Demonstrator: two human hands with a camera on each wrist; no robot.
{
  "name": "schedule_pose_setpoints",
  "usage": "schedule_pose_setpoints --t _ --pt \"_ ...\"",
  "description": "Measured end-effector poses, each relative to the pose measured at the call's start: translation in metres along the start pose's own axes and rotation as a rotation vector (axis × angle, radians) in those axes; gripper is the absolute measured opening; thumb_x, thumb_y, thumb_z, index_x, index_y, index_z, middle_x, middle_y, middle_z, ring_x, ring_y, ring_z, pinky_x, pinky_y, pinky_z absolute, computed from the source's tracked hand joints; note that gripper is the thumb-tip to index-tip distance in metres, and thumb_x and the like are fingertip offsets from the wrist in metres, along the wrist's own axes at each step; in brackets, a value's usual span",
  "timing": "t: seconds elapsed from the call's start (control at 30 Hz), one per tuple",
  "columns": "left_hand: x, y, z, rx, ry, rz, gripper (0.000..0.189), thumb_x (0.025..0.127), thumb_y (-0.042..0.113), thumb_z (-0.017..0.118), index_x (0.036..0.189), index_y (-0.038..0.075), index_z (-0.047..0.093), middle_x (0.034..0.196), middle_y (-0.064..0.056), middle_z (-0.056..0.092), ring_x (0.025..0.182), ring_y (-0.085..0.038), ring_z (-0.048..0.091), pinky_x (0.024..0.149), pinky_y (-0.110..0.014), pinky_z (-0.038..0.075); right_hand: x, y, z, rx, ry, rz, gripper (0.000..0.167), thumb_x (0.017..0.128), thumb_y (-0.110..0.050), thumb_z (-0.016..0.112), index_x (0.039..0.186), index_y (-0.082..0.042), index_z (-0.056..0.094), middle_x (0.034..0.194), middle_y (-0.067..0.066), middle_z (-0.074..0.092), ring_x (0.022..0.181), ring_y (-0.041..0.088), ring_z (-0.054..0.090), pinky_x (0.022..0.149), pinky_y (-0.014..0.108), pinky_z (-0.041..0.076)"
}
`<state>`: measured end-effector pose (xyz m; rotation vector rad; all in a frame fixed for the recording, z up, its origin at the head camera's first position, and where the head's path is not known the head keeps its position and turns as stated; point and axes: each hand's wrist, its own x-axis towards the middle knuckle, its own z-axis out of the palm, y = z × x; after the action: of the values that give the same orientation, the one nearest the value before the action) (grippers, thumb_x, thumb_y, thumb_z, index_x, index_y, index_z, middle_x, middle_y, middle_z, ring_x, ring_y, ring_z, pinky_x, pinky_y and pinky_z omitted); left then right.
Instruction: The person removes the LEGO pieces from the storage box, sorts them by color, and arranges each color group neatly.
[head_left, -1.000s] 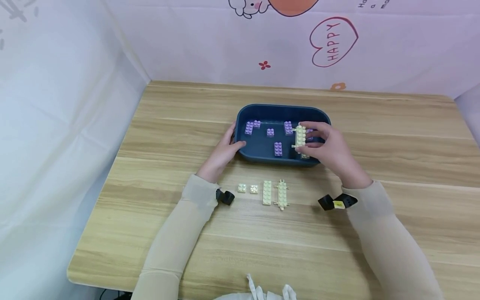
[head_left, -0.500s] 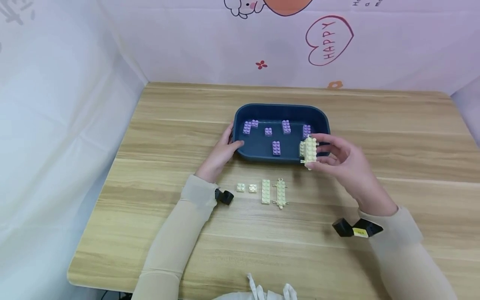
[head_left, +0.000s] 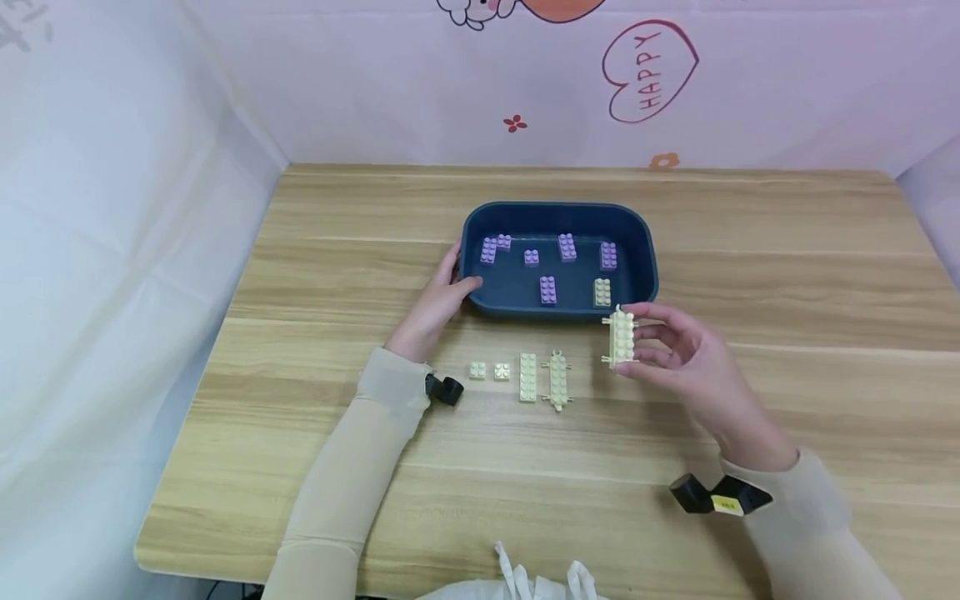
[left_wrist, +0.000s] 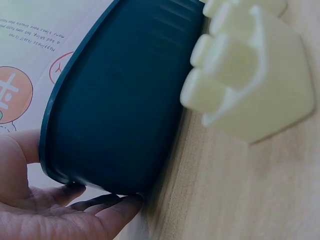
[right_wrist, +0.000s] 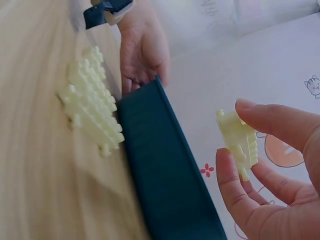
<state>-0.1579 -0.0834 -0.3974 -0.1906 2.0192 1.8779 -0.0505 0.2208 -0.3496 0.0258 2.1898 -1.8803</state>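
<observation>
Right hand (head_left: pixel 697 371): clamped on the cream axle piece, thumb on the near end and fingers toward the far end.
Cream axle piece (head_left: pixel 622 337): held up over the tabletop (head_left: pixel 337 275), studs showing, thin pins sticking out at the sides, just near of the tray's near right corner.
Left hand (head_left: pixel 429 312): gripping the left end of the blue tray, thumb over the rim, fingers along the outside.
Blue tray (head_left: pixel 510 287): on the tabletop, with six purple bricks (head_left: pixel 547 290) scattered inside and one cream brick (head_left: pixel 602 292) at the near right.
Row near of the tray: left to right, two small square bricks (head_left: pixel 477 371), a long cream brick (head_left: pixel 528 377), a second axle piece (head_left: pixel 558 382).
</observation>
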Motion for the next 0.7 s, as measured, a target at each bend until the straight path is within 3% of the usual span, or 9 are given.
schedule_pose_setpoints --t 0.13,0.37,0.7 --pt "0.001 0.003 -0.001 0.007 0.006 0.01 0.07 0.098 0.012 0.053 0.155 0.034 0.018 0.162 0.005 0.016 0.149 -0.015 0.016 0.12 -0.036 0.02 -0.005 0.008 -0.001 -0.046 -0.019 -0.01 0.069 0.075 -0.005 0.082 0.137 -0.008 0.051 0.121 0.007 0.055 0.096 0.013 0.062 0.082 0.017 0.054" --pt "0.001 0.004 -0.002 0.014 0.007 0.015 0.07 0.098 0.012 0.053 0.155 0.033 0.018 0.162 0.004 0.017 0.149 -0.015 0.017 0.12 -0.035 0.021 -0.008 0.028 -0.001 -0.143 -0.033 0.075 0.073 0.074 -0.019 0.084 0.138 -0.013 0.05 0.121 0.005 0.056 0.096 0.011 0.064 0.083 0.018 0.054" --pt "-0.002 0.001 -0.001 0.011 -0.011 0.028 0.07 0.098 0.012 0.052 0.155 0.033 0.017 0.162 0.005 0.015 0.149 -0.015 0.016 0.12 -0.035 0.021 -0.009 0.05 0.007 -0.191 -0.052 0.039 0.068 0.075 -0.016 0.083 0.135 -0.007 0.052 0.111 0.006 0.061 0.091 0.008 0.063 0.08 0.016 0.053"
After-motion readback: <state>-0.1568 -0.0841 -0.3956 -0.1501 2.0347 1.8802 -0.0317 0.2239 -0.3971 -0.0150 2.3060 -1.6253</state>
